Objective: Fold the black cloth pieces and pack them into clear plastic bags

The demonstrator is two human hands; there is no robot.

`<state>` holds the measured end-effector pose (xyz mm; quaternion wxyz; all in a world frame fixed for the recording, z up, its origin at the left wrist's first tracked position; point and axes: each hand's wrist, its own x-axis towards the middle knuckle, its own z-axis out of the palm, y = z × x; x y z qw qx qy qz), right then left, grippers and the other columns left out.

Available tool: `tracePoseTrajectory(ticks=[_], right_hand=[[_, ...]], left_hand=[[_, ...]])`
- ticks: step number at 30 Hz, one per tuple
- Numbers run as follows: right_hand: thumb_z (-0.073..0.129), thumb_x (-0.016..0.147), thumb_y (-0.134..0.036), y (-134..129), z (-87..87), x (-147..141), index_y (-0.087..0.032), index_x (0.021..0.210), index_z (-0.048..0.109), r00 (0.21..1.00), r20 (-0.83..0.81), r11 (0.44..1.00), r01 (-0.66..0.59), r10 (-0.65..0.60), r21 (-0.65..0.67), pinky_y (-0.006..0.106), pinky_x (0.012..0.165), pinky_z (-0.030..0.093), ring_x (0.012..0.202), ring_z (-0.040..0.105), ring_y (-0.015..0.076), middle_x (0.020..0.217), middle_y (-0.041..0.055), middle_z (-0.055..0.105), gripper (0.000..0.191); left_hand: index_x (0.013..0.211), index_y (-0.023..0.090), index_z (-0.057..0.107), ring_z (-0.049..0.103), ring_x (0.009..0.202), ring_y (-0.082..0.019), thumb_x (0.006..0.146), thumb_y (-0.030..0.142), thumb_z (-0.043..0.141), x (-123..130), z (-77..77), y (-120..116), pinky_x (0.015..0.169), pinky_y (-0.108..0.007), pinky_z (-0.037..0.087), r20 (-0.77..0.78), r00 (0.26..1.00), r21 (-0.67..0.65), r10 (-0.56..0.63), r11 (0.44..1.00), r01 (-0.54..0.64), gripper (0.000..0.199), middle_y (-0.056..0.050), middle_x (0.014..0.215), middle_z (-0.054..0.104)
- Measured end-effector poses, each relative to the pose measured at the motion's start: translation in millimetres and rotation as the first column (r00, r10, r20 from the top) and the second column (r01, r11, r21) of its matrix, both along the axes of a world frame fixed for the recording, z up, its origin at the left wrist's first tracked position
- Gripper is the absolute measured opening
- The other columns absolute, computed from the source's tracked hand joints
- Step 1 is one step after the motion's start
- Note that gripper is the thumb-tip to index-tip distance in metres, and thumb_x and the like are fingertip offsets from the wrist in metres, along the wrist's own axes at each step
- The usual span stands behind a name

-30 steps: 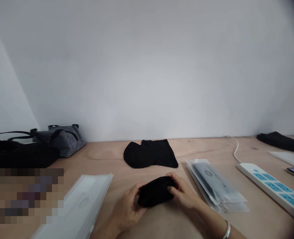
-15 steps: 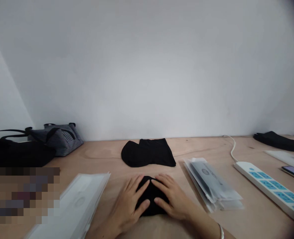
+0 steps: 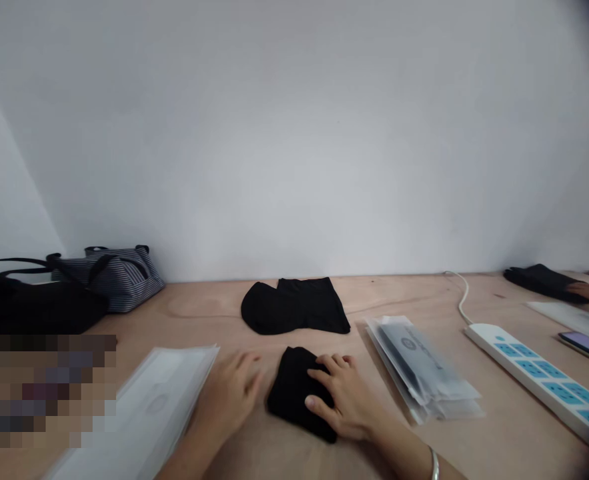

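- Step in hand (judged): settling a folded black fabric bundle (image 3: 294, 393) on the plywood tabletop (image 3: 209, 323), directly in front of the wearer.
- Right hand (image 3: 347, 400): open, palm down, fingers spread and lightly curved over the bundle's right side; resting on it, no pinch or grip. Silver bangle (image 3: 433, 463) at the wrist.
- Left hand (image 3: 229, 393): open, fingers loosely spread, just beside the bundle's left edge, holding nothing (contact cannot be confirmed from this angle).
- Bundle: soft, matte, roughly oblong, lying at a slant, with its near end reaching past the right hand's fingers.
- Next move (judged): with only 1 hand on it, a lift would call for fingers slipped under the soft edge; a further press needs only a flat palm.
- Ahead: a flat black garment (image 3: 294, 307), same matte cloth, rounded lobe at left, squarer part at right, well apart from the bundle.
- Sides: at right, a stack of translucent plastic sleeves (image 3: 419, 367) with dark printed contents; at left, a white packet in a clear sleeve (image 3: 159, 403).
- Further right: a white power strip (image 3: 529, 373) with blue panels, and a smartphone (image 3: 587, 348). Another person's hand (image 3: 587, 292) lies on a black cloth (image 3: 539, 280).
- Far left: a striped fabric bag (image 3: 114, 277) and a black bag (image 3: 29, 307). Pixelated patch below them: contents cannot be told.
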<state>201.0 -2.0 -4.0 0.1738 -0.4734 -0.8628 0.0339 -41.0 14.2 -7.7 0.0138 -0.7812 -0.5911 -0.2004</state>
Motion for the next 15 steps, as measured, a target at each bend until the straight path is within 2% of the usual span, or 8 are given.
tracePoseTrajectory(ticks=[1, 3, 4, 6, 8, 10, 13, 15], right_hand=[[0.035, 0.086, -0.05, -0.3, 0.5, 0.0, -0.022, 0.105, 0.059, 0.998, 0.01, 0.998, 0.054, -0.054, 0.024, 0.044, 0.087, 0.029, 0.095, 0.05, 0.0246, 0.103, 0.0086, 0.058, 0.042], [0.032, 0.088, -0.046, -0.1, 1.1, 0.2, -0.019, 0.09, 0.063, 0.984, 0.038, 0.983, 0.169, -0.172, 0.071, 0.045, 0.085, 0.03, 0.088, 0.052, 0.0243, 0.09, 0.0092, 0.06, 0.041], [0.031, 0.089, -0.044, 0.2, 1.5, 0.3, -0.018, 0.085, 0.063, 0.973, 0.044, 0.971, 0.221, -0.226, 0.097, 0.045, 0.085, 0.031, 0.087, 0.052, 0.0251, 0.087, 0.01, 0.06, 0.042], [0.032, 0.088, -0.042, 1.3, 2.5, 0.7, -0.017, 0.083, 0.063, 0.965, 0.026, 0.958, 0.256, -0.261, 0.132, 0.046, 0.086, 0.03, 0.092, 0.05, 0.0264, 0.088, 0.0112, 0.059, 0.04], [0.037, 0.086, -0.045, 2.6, 3.4, 1.8, -0.017, 0.091, 0.062, 0.985, -0.023, 0.977, 0.175, -0.174, 0.125, 0.046, 0.093, 0.026, 0.101, 0.047, 0.0264, 0.1, 0.0116, 0.057, 0.038], [0.041, 0.082, -0.052, 4.1, 3.2, 3.8, -0.02, 0.11, 0.056, 0.999, -0.049, 0.998, 0.005, -0.002, 0.067, 0.046, 0.101, 0.016, 0.114, 0.039, 0.0264, 0.118, 0.0106, 0.05, 0.045], [0.044, 0.073, -0.065, 7.1, -0.5, 7.7, -0.024, 0.132, 0.035, 0.982, -0.024, 0.978, -0.188, 0.187, -0.089, 0.052, 0.103, 0.003, 0.127, 0.02, 0.0306, 0.138, 0.0092, 0.033, 0.072], [0.045, 0.069, -0.069, 9.2, -4.1, 9.7, -0.025, 0.137, 0.023, 0.973, -0.002, 0.956, -0.226, 0.229, -0.187, 0.056, 0.101, 0.0, 0.129, 0.013, 0.0331, 0.142, 0.0095, 0.023, 0.084]], left_hand=[[0.096, 0.018, 0.056, 0.053, 0.094, -0.024, 0.085, 0.032, 0.035, -8.3, 7.8, 0.3, 0.081, -0.037, 0.039, -0.052, 0.993, 0.013, 0.109, 0.994, -0.109, 0.027, -0.009, 0.098, 0.061], [0.088, 0.017, 0.054, 0.054, 0.087, -0.027, 0.082, 0.034, 0.037, -27.6, 21.5, 0.1, 0.072, -0.037, 0.041, -0.161, 0.941, -0.02, 0.299, 0.952, -0.306, 0.025, -0.01, 0.089, 0.06], [0.087, 0.016, 0.054, 0.055, 0.085, -0.028, 0.081, 0.037, 0.039, -37.5, 26.6, -0.6, 0.069, -0.037, 0.041, -0.207, 0.905, -0.061, 0.371, 0.919, -0.39, 0.027, -0.012, 0.087, 0.06], [0.084, 0.016, 0.054, 0.056, 0.082, -0.031, 0.078, 0.043, 0.041, -54.7, 32.7, -2.3, 0.064, -0.037, 0.041, -0.261, 0.864, -0.166, 0.431, 0.861, -0.48, 0.03, -0.013, 0.084, 0.059], [0.076, 0.017, 0.054, 0.057, 0.08, -0.03, 0.078, 0.042, 0.04, -66.3, 34.6, -4.2, 0.061, -0.036, 0.04, -0.28, 0.868, -0.25, 0.409, 0.842, -0.478, 0.028, -0.013, 0.082, 0.06], [0.069, 0.019, 0.054, 0.058, 0.077, -0.028, 0.08, 0.034, 0.036, -72.0, 35.4, -5.5, 0.06, -0.035, 0.039, -0.297, 0.888, -0.283, 0.352, 0.856, -0.434, 0.026, -0.011, 0.08, 0.06], [0.064, 0.019, 0.055, 0.057, 0.078, -0.028, 0.081, 0.027, 0.033, -70.0, 40.6, -7.4, 0.061, -0.036, 0.039, -0.35, 0.881, -0.228, 0.32, 0.883, -0.411, 0.03, -0.011, 0.079, 0.059], [0.064, 0.018, 0.057, 0.056, 0.079, -0.029, 0.081, 0.026, 0.034, -60.6, 47.2, -9.8, 0.062, -0.038, 0.039, -0.377, 0.864, -0.144, 0.333, 0.9, -0.41, 0.029, -0.012, 0.079, 0.058]])
